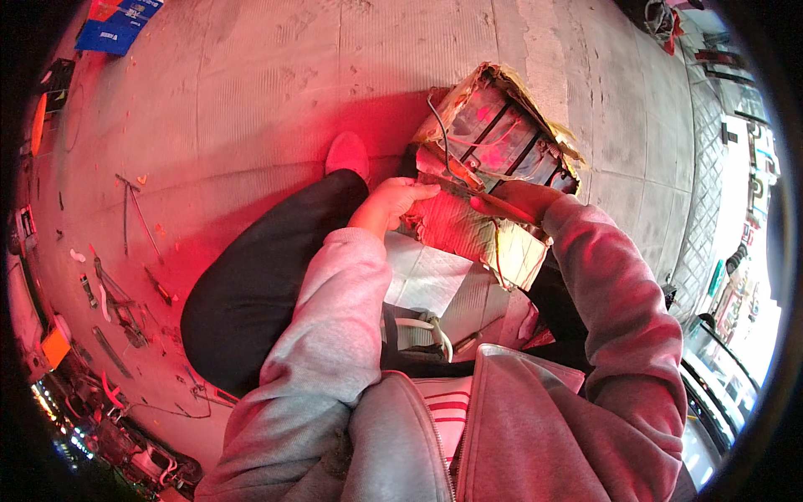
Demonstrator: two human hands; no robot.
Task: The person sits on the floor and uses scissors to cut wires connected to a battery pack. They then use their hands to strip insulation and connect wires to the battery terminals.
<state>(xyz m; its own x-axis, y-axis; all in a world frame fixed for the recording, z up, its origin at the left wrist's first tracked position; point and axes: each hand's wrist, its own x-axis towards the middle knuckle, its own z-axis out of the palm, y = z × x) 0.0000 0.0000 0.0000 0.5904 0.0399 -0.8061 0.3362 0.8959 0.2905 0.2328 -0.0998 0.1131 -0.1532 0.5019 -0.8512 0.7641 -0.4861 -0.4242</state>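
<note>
A battered, open-topped box (548,138) with torn, yellowish-brown edges is tilted between my knees. Inside it are a silvery surface crossed by black straps, and thin wires. My left hand (389,205) grips the box's near left edge, thumb side up. Over the near rim, my right hand (527,199) is bent with its fingers partly hidden; what they close on is too unclear to name. Just ahead of my fingertips lies a narrow orange piece (462,173), with a dark cable (439,125) curving up from it. The near side (452,224) of the box is ragged and lit red.
Hand tools and metal parts (121,305) lie on the floor to the left. A blue box (117,25) stands far left. A pale sheet (427,272) lies beneath the box. Tangled wires (661,17) are at far right, and parked machinery (134,443) at lower left.
</note>
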